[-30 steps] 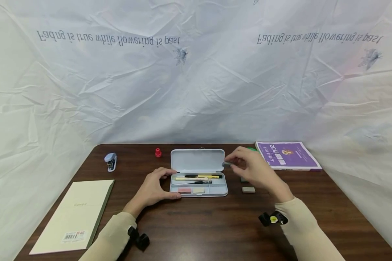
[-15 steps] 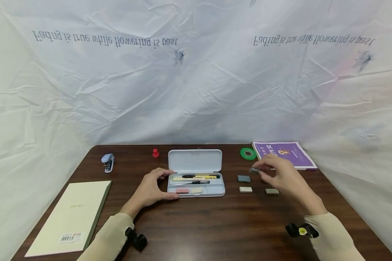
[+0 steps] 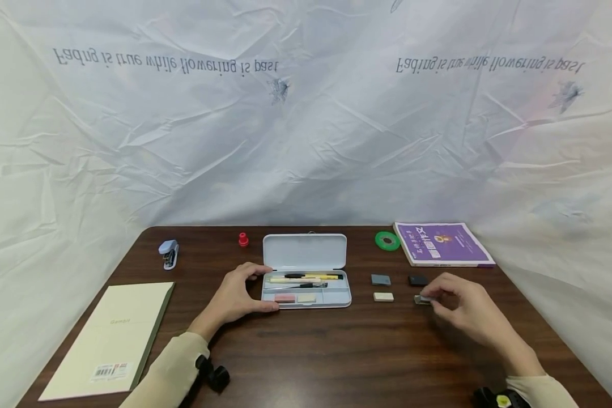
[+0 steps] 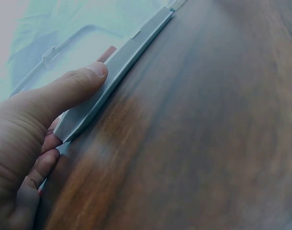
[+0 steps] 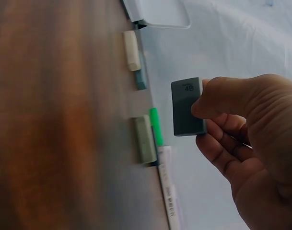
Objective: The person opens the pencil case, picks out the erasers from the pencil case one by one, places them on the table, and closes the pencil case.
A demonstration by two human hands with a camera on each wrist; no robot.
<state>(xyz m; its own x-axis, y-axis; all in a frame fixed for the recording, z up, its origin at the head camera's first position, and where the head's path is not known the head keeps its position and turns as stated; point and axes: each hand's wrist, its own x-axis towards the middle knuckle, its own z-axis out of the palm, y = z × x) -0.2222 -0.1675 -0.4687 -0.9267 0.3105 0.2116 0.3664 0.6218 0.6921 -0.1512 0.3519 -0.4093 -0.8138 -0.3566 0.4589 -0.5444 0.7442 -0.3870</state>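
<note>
My left hand (image 3: 233, 296) holds the left end of an open pale-blue pencil case (image 3: 305, 251), thumb on its front edge. Pens, a pink eraser (image 3: 284, 298) and a cream eraser (image 3: 306, 297) lie inside. Between thumb and fingers, my right hand (image 3: 466, 309) pinches a dark grey eraser (image 5: 186, 109) marked 4B. In the head view it overlaps a grey-green eraser (image 5: 146, 140) on the table. Nearby lie a black eraser (image 3: 417, 280), a blue-grey eraser (image 3: 381, 279) and a white eraser (image 3: 383, 297).
Behind the erasers, a green tape roll (image 3: 387, 241) lies beside a purple book (image 3: 443, 243). A red stamp-like object (image 3: 243, 239) and a small stapler (image 3: 169, 254) stand at the back left. A cream notebook (image 3: 112, 340) lies at the left edge of the dark wooden table (image 3: 336, 357).
My right hand has carried the dark grey eraser from beside the case's lid rightward, then down towards the front, uncovering the tape roll and the black eraser. The left hand stays on the case.
</note>
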